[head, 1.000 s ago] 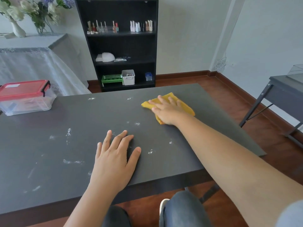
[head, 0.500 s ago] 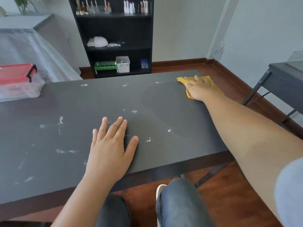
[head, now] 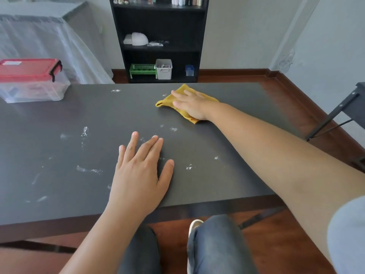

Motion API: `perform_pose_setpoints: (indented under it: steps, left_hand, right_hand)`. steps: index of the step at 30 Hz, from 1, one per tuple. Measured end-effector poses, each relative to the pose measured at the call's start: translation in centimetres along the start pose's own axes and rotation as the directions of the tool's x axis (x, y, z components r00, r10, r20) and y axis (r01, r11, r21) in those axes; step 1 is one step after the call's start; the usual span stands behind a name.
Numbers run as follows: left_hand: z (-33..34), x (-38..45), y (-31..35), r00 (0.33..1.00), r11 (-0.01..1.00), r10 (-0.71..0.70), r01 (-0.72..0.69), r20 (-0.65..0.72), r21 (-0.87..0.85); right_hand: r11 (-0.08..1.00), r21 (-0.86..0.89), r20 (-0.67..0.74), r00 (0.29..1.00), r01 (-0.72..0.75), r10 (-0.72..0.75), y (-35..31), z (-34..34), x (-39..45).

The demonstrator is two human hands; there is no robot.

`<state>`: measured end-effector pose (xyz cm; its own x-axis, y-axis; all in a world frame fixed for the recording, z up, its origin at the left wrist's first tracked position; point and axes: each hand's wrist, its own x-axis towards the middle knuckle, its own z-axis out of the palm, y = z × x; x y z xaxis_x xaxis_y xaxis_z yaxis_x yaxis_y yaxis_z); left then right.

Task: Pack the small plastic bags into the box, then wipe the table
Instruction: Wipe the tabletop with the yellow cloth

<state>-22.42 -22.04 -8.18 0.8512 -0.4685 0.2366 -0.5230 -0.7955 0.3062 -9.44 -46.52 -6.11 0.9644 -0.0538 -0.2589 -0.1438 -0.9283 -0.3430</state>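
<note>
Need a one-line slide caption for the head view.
Right hand presses a yellow cloth on the smeared dark table; left hand lies flat.

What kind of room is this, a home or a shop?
Probably a small nail salon or home nail studio. The black shelf holds rows of small polish-like bottles and a white dome that looks like a nail lamp; a cloth-draped table stands beside it.

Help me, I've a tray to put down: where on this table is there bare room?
The far right corner beyond the cloth and right hand, and the stretch between the box and cloth. White smears crowd the patch around the left hand.
</note>
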Motion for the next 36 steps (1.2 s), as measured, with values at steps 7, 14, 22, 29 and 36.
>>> perform_pose_setpoints:
  steps: [7, 14, 22, 29, 36]
  left_hand:
    - [0.0, -0.2, 0.0, 1.0, 0.999, -0.02, 0.019, -0.023, -0.039]
    - [0.1, -0.5, 0.2, 0.999, 0.999, -0.009, 0.006, -0.05, -0.045]
    - [-1.0, -0.6, -1.0, 0.989, 0.98, -0.056, 0.029, -0.134, -0.197]
    - [-4.1, -1.4, -6.2, 0.992, 0.993, -0.022, 0.007, -0.126, -0.12]
    - [-6.2, -4.3, -13.4, 0.995, 0.997, 0.038, -0.044, -0.091, -0.066]
  right_hand:
    - [0.961, 0.277, 0.0, 1.0, 0.01, -0.01, 6.1, -0.2, -9.8]
    - [0.997, -0.049, -0.135, 0.989, -0.062, 0.055, 6.0, 4.3, -17.4]
    - [0.981, -0.14, -0.212, 0.972, -0.134, 0.102, -7.4, 10.6, -15.8]
    - [0.991, -0.126, -0.207, 0.978, -0.049, 0.023, -8.2, 10.7, -15.7]
    - [0.964, -0.165, -0.229, 0.959, -0.207, 0.167, -2.5, 9.6, -19.1]
